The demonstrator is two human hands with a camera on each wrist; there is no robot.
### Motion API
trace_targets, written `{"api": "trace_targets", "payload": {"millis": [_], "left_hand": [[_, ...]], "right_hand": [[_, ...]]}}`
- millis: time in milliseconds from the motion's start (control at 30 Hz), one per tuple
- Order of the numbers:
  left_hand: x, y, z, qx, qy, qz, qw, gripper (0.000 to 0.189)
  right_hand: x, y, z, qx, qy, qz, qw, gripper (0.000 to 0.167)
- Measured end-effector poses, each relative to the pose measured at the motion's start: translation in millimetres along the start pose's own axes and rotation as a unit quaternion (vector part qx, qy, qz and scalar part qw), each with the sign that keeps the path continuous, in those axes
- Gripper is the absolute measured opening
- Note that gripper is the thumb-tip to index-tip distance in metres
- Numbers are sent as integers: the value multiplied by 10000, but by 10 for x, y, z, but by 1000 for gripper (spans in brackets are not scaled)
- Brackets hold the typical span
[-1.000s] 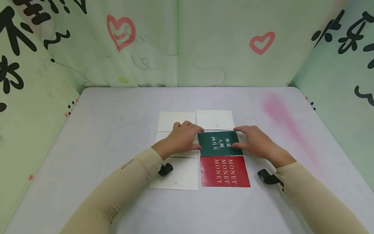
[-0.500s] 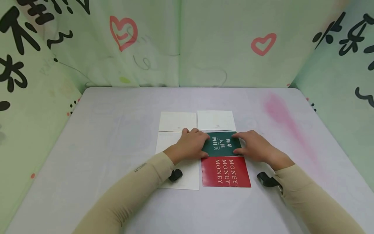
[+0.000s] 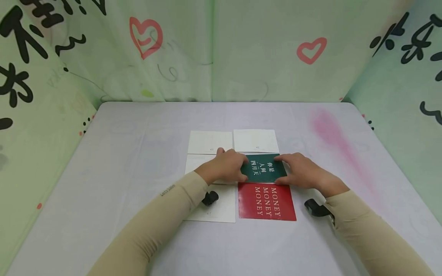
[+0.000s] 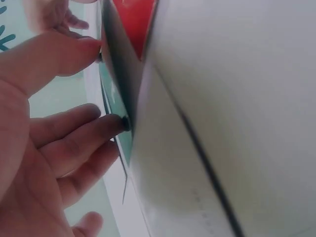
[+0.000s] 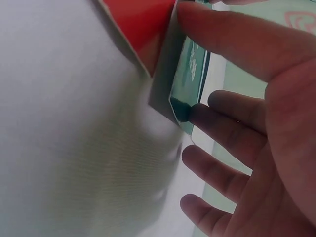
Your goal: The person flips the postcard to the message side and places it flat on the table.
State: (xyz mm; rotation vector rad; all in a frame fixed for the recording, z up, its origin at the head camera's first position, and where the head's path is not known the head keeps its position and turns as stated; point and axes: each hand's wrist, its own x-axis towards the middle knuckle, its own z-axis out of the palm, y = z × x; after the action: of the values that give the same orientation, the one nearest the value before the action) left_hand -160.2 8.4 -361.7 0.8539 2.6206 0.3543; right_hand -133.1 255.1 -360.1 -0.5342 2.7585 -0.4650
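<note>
Spreading beneath everything, the pale desk (image 3: 138,161) probably offers little friction, so a brushed card could skid out of line. The left sleeve (image 3: 152,226) passes over part of the nearest white card (image 3: 221,209); contact cannot be told, but a dropped wrist might drag it. The right hand (image 3: 305,172) and left hand (image 3: 228,166) are both narrowed to a pinch, each holding one short end of the green card (image 3: 264,168), which sits between them just beyond the red card (image 3: 266,201). Both wrist views show what looks like its grey underside, so it seems tipped or lifted; uneven squeezing could bow it, and freeing one end first could land it askew over the red card's edge. Smallest, the black wrist camera (image 3: 210,198) could snag the white card.
</note>
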Motion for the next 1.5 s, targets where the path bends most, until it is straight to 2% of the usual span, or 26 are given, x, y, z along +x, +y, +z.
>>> {"api": "trace_targets", "payload": {"millis": [267, 500, 567, 667, 733, 833, 1000, 1133, 1300, 1400, 1500], "left_hand": [[-19, -12, -53, -145, -160, -36, 9998, 61], [-35, 24, -12, -155, -7, 42, 9999, 58], [-36, 36, -10, -219, 7, 84, 9997, 55], [-37, 38, -6, -331, 67, 79, 9994, 53], [-30, 32, 7, -340, 146, 40, 9993, 51], [-24, 22, 31, -240, 315, -16, 9992, 50], [-34, -11, 61, -25, 559, -75, 9984, 49], [-59, -67, 55, -215, 932, -111, 9954, 47], [-87, -146, 48, -787, 1680, 156, 9825, 41], [-105, -178, 36, -1412, 2089, 415, 9668, 39], [-115, -192, 12, -2082, 2418, 502, 9464, 42]], "right_hand": [[16, -3, -16, -51, 33, -161, 9999, 64], [-20, 45, -2, -125, 363, -204, 9991, 49], [-31, 58, 3, -89, 409, -185, 9990, 49], [-48, 62, 7, 90, 282, -80, 9995, 60], [-57, 59, 10, 181, 205, -21, 9996, 65], [-53, 60, 20, 257, 256, 31, 9993, 60], [-43, 69, 35, 310, 578, 77, 9978, 50], [-71, 68, 15, 360, 908, 190, 9950, 48], [-117, 56, -10, 557, 1394, 287, 9882, 50], [-139, 47, -3, 798, 1867, 164, 9790, 51], [-143, 46, 11, 1043, 2390, -5, 9654, 55]]}}
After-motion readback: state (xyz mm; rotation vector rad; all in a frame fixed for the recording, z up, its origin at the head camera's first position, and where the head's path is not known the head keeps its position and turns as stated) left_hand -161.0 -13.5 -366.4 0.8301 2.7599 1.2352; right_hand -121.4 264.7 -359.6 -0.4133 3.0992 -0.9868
